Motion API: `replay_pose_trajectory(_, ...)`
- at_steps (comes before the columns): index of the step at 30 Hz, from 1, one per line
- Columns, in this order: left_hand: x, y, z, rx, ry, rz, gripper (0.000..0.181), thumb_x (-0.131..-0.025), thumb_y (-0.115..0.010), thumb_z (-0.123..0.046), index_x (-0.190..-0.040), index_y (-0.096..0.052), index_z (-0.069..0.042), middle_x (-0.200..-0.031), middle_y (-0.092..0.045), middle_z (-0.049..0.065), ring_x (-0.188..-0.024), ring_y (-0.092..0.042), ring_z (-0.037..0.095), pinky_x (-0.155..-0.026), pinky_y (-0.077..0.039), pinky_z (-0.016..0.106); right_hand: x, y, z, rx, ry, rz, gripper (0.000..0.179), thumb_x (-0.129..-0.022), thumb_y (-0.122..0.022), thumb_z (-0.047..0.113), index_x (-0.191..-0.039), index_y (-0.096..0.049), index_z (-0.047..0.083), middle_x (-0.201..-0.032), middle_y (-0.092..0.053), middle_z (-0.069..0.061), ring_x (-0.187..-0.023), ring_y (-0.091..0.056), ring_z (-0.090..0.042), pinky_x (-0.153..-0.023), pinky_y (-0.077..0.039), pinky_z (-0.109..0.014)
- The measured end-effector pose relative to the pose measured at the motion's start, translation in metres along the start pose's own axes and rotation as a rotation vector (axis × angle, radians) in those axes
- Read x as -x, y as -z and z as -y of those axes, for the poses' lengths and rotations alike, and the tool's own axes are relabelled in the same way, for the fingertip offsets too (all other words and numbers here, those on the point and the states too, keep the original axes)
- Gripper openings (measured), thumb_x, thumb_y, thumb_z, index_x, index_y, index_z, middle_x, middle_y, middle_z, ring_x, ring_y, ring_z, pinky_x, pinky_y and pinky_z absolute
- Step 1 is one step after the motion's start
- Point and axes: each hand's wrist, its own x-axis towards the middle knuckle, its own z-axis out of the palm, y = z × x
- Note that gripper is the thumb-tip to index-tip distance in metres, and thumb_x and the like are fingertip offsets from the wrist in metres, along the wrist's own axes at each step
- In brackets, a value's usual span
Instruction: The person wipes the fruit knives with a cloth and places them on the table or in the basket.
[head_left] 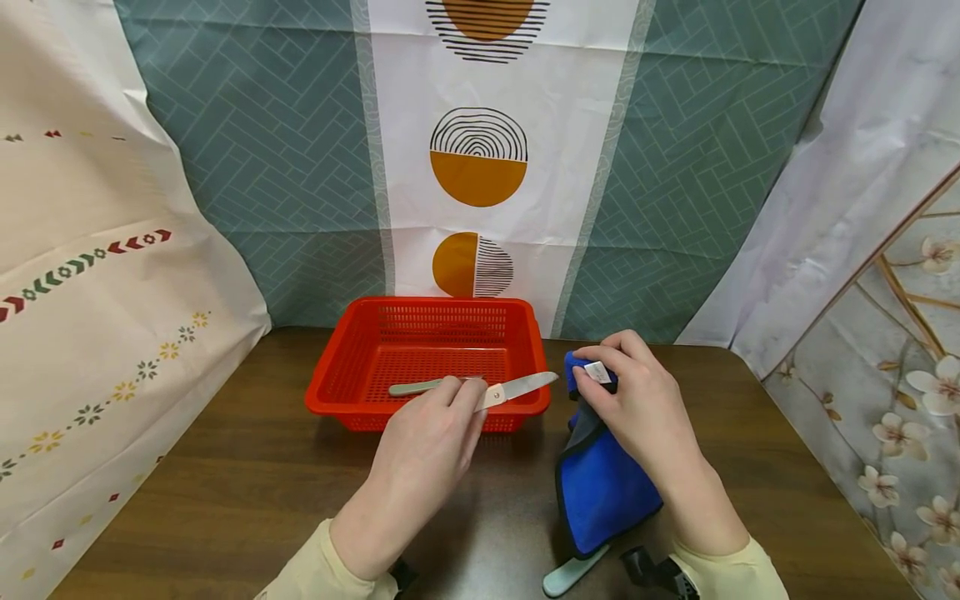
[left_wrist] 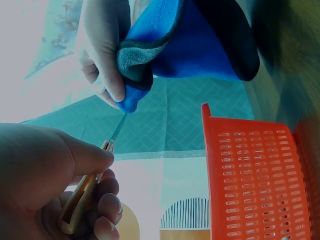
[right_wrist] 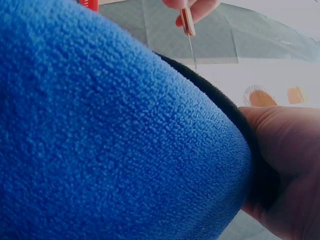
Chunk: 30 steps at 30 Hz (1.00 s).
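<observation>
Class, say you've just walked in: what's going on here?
A person's left hand holds a beige-handled knife pointing toward the blue cloth that the right hand pinches. A pale green handle lies in the red basket, and a second green handle rests on the table by the cloth's near edge.

From the near side, the head view looks forward and down. Both closer wrist views face far, sharing the blue cloth (left_wrist: 190, 52).
</observation>
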Motion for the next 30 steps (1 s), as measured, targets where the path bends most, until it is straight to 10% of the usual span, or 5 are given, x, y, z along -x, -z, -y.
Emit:
replay_pose_trajectory(16, 0.0, -0.002, -0.002, -0.013, -0.001, 0.034, 0.038, -0.092, -0.091, -0.017, -0.126, -0.073, -0.011, -0.102, -0.073, 0.005, -0.075, -0.069, 0.017, -0.067, -0.063, 0.031, 0.012, -0.024, 0.045, -0.111, 0.273, -0.026, 0.03, -0.088, -0.093, 0.006, -0.115, -0.084, 0.012, -0.107, -0.064, -0.002, -0.081, -0.066, -0.011, -0.067, -0.062, -0.03)
replay_pose_trajectory(30, -0.001, -0.001, -0.005, -0.009, -0.003, 0.033, 0.038, -0.092, -0.091, -0.017, -0.124, -0.072, -0.011, -0.101, -0.073, 0.005, -0.072, -0.067, 0.015, -0.065, -0.061, 0.029, 0.01, -0.025, 0.033, -0.082, 0.222, -0.009, 0.027, -0.089, -0.092, 0.007, -0.115, -0.084, 0.011, -0.106, -0.063, -0.003, -0.078, -0.062, -0.011, -0.063, -0.058, -0.028)
